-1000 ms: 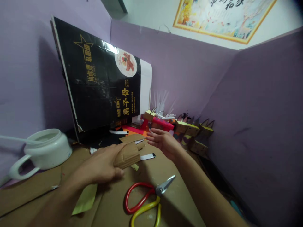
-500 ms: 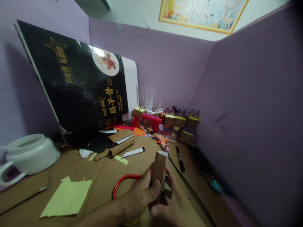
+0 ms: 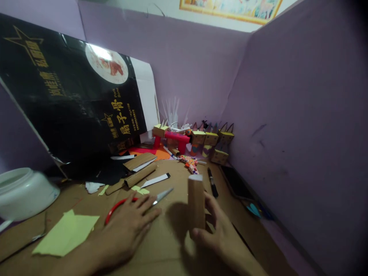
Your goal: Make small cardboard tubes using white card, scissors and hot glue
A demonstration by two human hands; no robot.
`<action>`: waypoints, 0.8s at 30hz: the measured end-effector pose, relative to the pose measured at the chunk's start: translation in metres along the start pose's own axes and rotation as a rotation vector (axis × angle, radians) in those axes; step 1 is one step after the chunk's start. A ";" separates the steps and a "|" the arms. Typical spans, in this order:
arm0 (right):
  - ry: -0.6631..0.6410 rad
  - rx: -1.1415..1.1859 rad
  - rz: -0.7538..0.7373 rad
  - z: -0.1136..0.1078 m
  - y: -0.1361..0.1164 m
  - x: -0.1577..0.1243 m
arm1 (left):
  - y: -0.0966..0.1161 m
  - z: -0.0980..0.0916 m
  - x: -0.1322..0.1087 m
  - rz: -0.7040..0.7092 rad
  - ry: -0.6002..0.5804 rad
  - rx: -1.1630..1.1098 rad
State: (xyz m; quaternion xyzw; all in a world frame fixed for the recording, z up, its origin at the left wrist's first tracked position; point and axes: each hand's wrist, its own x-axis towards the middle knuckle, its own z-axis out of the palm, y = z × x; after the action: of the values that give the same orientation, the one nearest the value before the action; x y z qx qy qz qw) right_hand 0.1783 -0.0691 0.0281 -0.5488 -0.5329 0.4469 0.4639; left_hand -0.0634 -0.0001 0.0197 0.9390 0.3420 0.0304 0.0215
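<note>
My right hand (image 3: pixel 220 230) grips a small upright cardboard box (image 3: pixel 196 205), fingers wrapped round its lower part. My left hand (image 3: pixel 128 226) lies flat with fingers spread on the cardboard-covered table (image 3: pixel 169 253), on top of scissors (image 3: pixel 138 201); their red handle and metal tip stick out from under the fingers.
A big black printed cardboard sheet (image 3: pixel 71 103) leans on the purple wall at left. A white jar (image 3: pixel 23 191), a yellow-green paper piece (image 3: pixel 64 234), cardboard strips (image 3: pixel 140 174), a black marker (image 3: pixel 212 183) and small paper-box figures (image 3: pixel 211 140) lie around. A dark flat phone-like thing (image 3: pixel 237 183) lies at right.
The left hand let go of the cardboard box and came down flat on the scissors. The right hand keeps the box upright. The camera tilted downward.
</note>
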 end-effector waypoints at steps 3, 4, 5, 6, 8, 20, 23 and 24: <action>-0.153 -0.303 -0.054 -0.003 -0.001 0.002 | -0.042 0.009 -0.016 -0.075 0.149 0.113; -0.197 -0.391 -0.088 -0.004 -0.002 0.003 | -0.050 0.010 -0.019 -0.069 0.178 0.125; -0.246 -0.465 -0.126 -0.006 -0.003 0.005 | -0.054 0.009 -0.022 -0.091 0.239 0.116; -0.297 -0.526 -0.161 -0.008 -0.005 0.007 | -0.053 0.006 -0.023 -0.100 0.296 0.083; -0.370 -0.622 -0.212 -0.012 -0.008 0.011 | -0.038 -0.004 -0.022 -0.090 0.374 -0.054; -0.263 -0.662 -0.498 -0.013 0.005 0.004 | 0.029 0.008 0.020 0.241 0.361 -0.456; -0.088 -0.618 -0.511 -0.010 0.015 -0.004 | 0.030 0.012 0.020 0.210 0.331 -0.484; -0.051 -0.617 -0.502 -0.008 0.019 -0.007 | 0.031 0.013 0.019 0.202 0.332 -0.472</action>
State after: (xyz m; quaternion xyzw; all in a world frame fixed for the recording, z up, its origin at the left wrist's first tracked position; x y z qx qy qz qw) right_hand 0.1896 -0.0764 0.0112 -0.5039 -0.7710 0.1518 0.3586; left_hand -0.0279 -0.0121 0.0098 0.9196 0.2292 0.2639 0.1796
